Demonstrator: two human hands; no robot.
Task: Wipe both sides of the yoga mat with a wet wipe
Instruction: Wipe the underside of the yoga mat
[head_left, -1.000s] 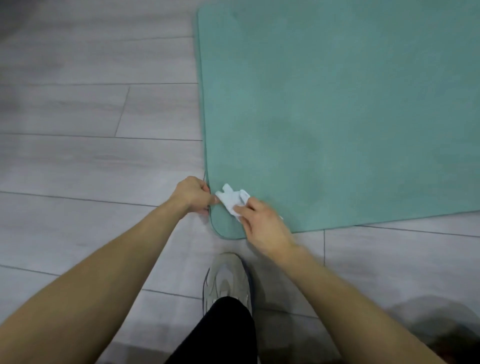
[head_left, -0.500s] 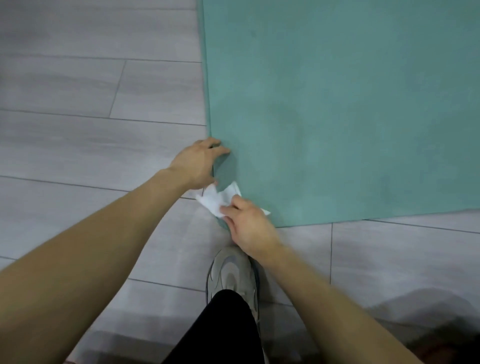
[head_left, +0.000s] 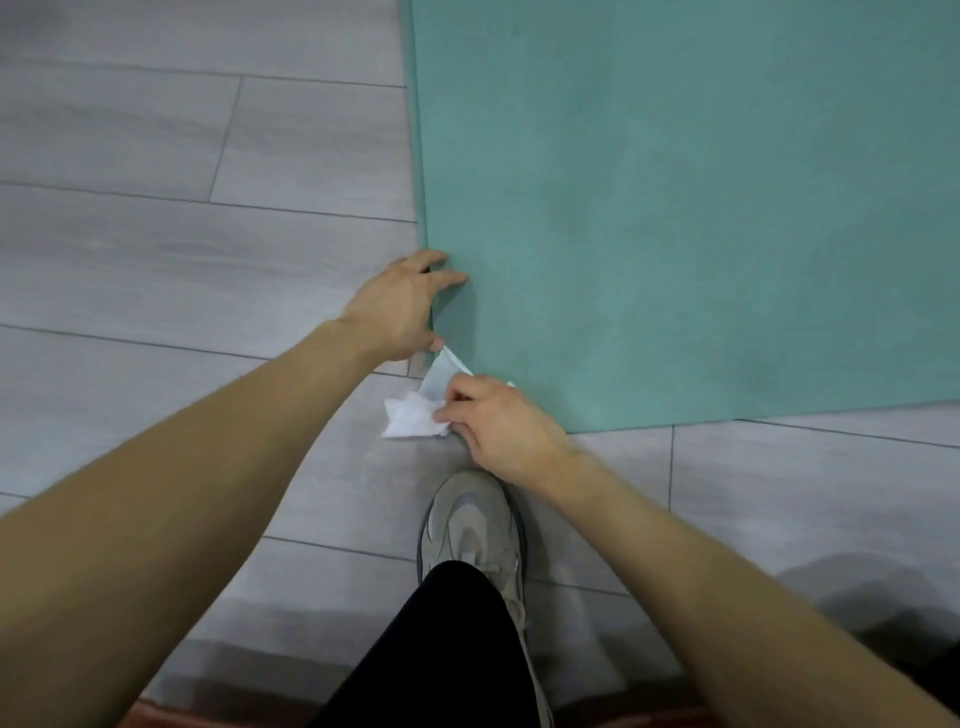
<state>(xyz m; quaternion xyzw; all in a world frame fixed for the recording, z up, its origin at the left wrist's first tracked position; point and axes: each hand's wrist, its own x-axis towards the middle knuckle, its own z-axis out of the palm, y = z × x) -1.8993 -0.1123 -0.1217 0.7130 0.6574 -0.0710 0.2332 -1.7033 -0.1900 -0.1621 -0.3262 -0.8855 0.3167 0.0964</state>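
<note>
A teal yoga mat lies flat on the grey floor and fills the upper right. My left hand grips the mat's left edge near its near-left corner, fingers over the top and thumb below, lifting the corner slightly. My right hand pinches a crumpled white wet wipe against the underside of that raised corner, just off the mat over the floor. Part of the wipe is tucked under the corner.
Grey wood-look floor planks spread to the left and below the mat. My grey sneaker and black trouser leg stand just below the mat's corner, close to my right hand.
The left hand slid up along the mat's left edge and took hold of it, raising the corner. The right hand moved the wipe from the mat's top corner to its underside.
</note>
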